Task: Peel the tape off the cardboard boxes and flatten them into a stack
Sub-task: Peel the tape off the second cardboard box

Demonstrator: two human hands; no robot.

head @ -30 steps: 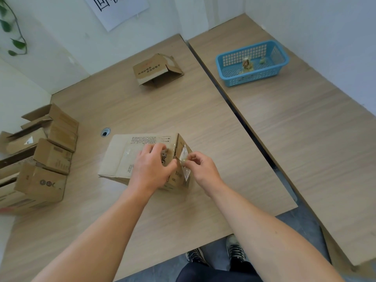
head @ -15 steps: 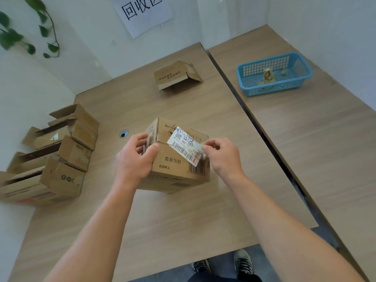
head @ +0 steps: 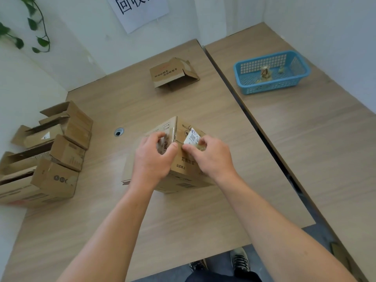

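A brown cardboard box (head: 183, 167) stands on the wooden table (head: 183, 216) in front of me, one corner turned toward the camera. My left hand (head: 154, 157) grips its upper left side, thumb on the near edge. My right hand (head: 209, 157) pinches a crumpled bit of clear tape (head: 200, 147) at the top of the right face, beside a white shipping label (head: 192, 137) whose corner is lifted. Further back lies a collapsed box (head: 173, 74) with open flaps.
Several open cardboard boxes (head: 50, 155) are piled at the table's left edge against the wall. A blue plastic basket (head: 272, 72) with tape scraps sits on the adjoining right table. A round cable hole (head: 119, 131) is left of the box. A gap runs between the tables.
The box was tipped up from lying flat and rotated, so a corner now faces me. My right hand moved from the label's right end to the box's top edge, gathering tape.
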